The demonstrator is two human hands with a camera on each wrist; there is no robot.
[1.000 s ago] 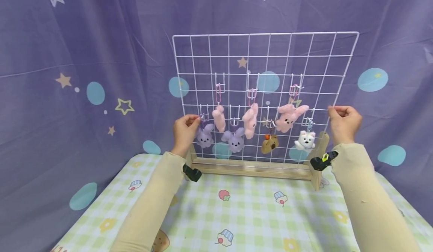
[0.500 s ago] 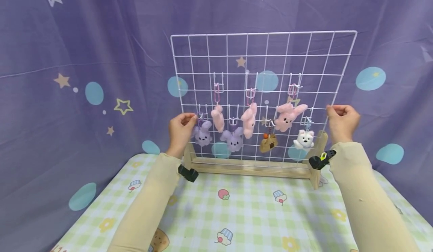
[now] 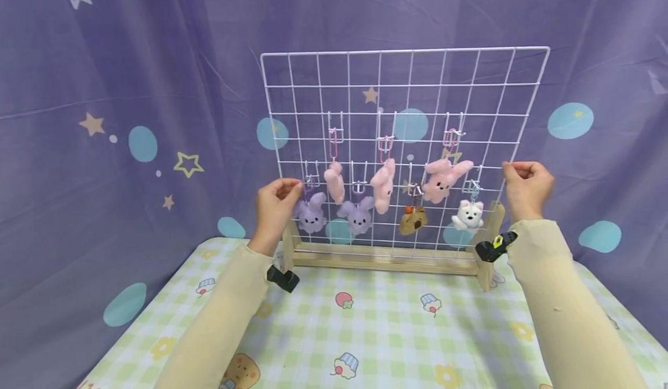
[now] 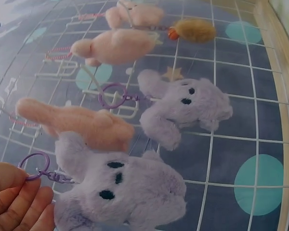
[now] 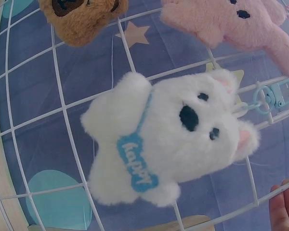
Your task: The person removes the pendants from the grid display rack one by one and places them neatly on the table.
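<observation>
A white wire grid panel [image 3: 396, 84] stands upright in a wooden base [image 3: 386, 258]. My left hand [image 3: 276, 209] is at its left side, thumb and fingertips pinching the purple ring [image 4: 34, 166] of a lilac plush bunny keychain [image 3: 312, 215]. Whether that ring touches its hook I cannot tell. On the right, my right hand [image 3: 529, 189] pinches the panel's side wire. Near it hangs a white plush dog keychain [image 5: 159, 137] with a blue "happy" tag. Another lilac bunny keychain [image 3: 358, 215] hangs beside the first.
Three pink bunny keychains hang higher, one with spread ears [image 3: 443, 183]. A brown plush keychain [image 3: 414, 221] with an orange bead hangs between the lilac bunny and the dog. A green checked cloth [image 3: 302, 331] covers the table; a purple curtain [image 3: 156, 76] hangs behind.
My left hand has moved left and slightly down. The lilac bunny it holds rose a little, then came lower. My right hand has kept its place on the side wire.
</observation>
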